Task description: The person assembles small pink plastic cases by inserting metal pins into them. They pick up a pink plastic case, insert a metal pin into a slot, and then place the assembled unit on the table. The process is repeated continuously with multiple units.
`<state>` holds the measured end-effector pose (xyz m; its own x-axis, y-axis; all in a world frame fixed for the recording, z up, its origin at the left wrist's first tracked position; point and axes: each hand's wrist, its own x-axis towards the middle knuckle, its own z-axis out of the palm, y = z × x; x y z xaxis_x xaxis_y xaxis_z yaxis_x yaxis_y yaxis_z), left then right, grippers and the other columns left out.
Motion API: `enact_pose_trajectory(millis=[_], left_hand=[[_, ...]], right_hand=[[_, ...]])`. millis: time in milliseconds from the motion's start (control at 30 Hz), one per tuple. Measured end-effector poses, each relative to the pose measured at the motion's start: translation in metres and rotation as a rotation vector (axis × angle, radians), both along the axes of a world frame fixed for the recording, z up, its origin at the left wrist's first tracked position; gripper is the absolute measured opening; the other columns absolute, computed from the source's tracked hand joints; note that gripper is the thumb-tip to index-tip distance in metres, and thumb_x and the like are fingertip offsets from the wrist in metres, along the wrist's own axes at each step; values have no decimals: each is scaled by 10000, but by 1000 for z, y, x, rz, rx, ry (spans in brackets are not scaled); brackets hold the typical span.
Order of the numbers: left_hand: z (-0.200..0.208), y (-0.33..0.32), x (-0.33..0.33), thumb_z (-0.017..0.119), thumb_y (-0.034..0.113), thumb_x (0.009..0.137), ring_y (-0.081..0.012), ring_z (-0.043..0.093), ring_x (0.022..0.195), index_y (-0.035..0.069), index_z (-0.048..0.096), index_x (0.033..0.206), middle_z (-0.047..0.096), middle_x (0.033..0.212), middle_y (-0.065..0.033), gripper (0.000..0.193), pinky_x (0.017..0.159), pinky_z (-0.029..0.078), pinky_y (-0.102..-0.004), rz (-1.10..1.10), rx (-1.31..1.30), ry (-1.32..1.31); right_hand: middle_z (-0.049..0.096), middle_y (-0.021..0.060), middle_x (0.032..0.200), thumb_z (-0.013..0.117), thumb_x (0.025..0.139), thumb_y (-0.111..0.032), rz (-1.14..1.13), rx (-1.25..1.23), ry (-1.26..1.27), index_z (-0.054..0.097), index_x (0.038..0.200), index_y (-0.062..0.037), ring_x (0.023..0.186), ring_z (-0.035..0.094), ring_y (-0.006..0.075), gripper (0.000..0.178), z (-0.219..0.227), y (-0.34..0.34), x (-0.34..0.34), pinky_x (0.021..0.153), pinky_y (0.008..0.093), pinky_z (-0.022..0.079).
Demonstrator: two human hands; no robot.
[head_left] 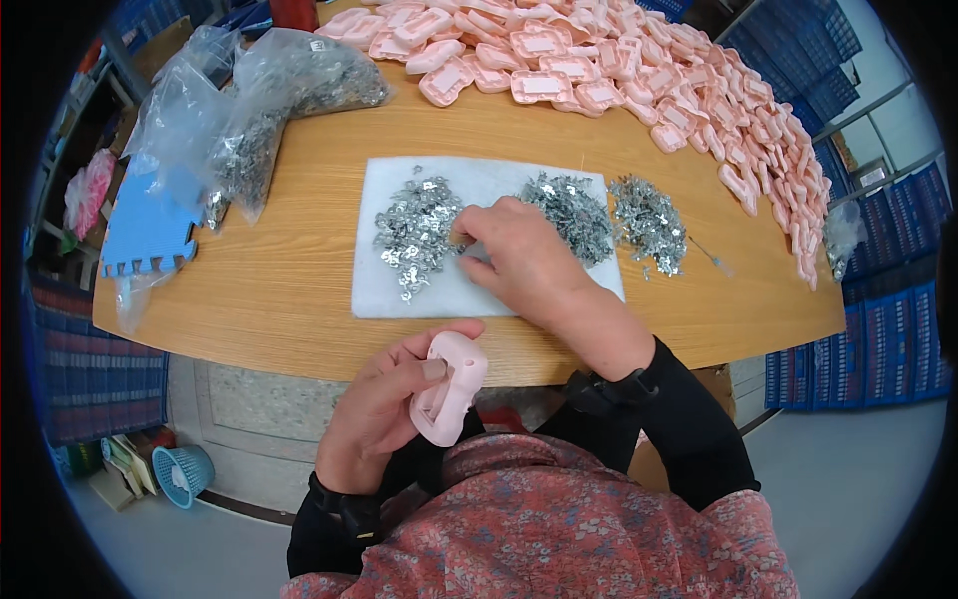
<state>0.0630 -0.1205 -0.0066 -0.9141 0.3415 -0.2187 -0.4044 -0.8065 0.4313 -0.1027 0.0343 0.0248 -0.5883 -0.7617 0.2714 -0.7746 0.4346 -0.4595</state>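
Wearing floral top [589,519], nearest the lens. Grasping pink shell [461,387] in left hand [371,409], with thumb across its recess, holding it by near edge of table [299,270]. Reaching with curled right hand [524,255] over white mat [479,299], nearing right side of left clip pile [414,235]; leaving any pinch unclear. Holding shell below and left of right hand, closer to the body. Facing shell heap [564,70] beyond mat.

A smooth pale pink plastic shell [461,391], rounded at both ends and narrower at its waist, sits tilted in the left hand [374,404], a long opening in its side. Shiny silvery metal pieces [412,235] lie loosely heaped beside the right hand [519,252].
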Motion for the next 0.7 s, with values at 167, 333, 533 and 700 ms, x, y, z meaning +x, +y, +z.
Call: enact_pose_trajectory(millis=[167,333,533,700], left_hand=[[-2,0,0,558,125,963,-277,685,979,44,464,1363,645,1095,-151,419,848,585,-434,51,69,-4],[16,0,-4,538,138,991,-286,680,991,112,417,1371,638,1116,-172,400,855,587,-488,78,-39,-26],[15,1,-11,578,108,969,-237,682,952,61,399,1436,654,1063,-152,503,840,600,-436,138,-245,23],[13,2,-9,601,104,947,-211,680,893,14,457,1404,665,988,-124,488,800,610,-424,229,-278,-43]], right_hand=[[637,112,801,681,809,-70,-41,7,-2,616,934,-62,803,608,300,141,-6,-1,-3,744,405,487],[630,105,766,688,815,-82,-176,-74,-387,613,933,-59,765,628,299,141,18,13,8,670,390,489],[648,73,854,702,795,-71,0,172,55,639,962,-94,879,620,260,180,14,22,17,821,395,446],[631,45,863,707,787,-71,-1,116,52,650,983,-117,944,588,254,209,17,33,14,863,392,401]])
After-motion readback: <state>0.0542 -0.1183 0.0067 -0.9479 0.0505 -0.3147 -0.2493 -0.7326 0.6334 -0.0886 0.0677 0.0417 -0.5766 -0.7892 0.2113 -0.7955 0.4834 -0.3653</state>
